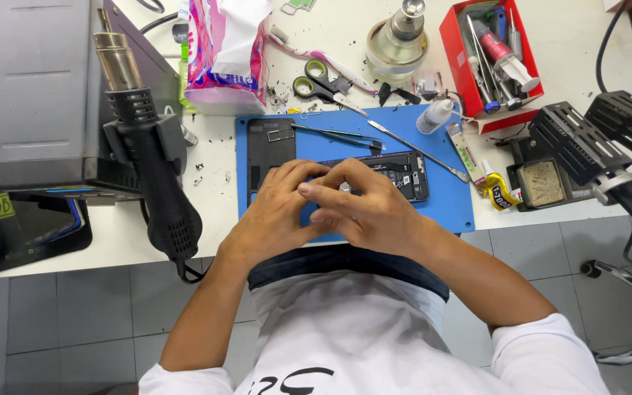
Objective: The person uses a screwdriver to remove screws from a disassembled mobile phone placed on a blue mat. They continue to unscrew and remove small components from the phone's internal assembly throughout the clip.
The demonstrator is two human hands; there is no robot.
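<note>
From the head camera, your left hand (276,212) and right hand (363,212) meet over the near edge of the blue mat (448,205), fingertips pinched together on a small silvery part (344,187) held just above the opened phone (404,174), close so both hands steady it. The phone lies at the mat's centre, its dark back cover (271,146) set aside at the left edge. Tweezers (338,135) wait along the far edge.

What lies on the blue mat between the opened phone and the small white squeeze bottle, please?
In the head view, a thin metal pry tool lies slantwise on the blue mat, between the opened phone and the white squeeze bottle.
</note>
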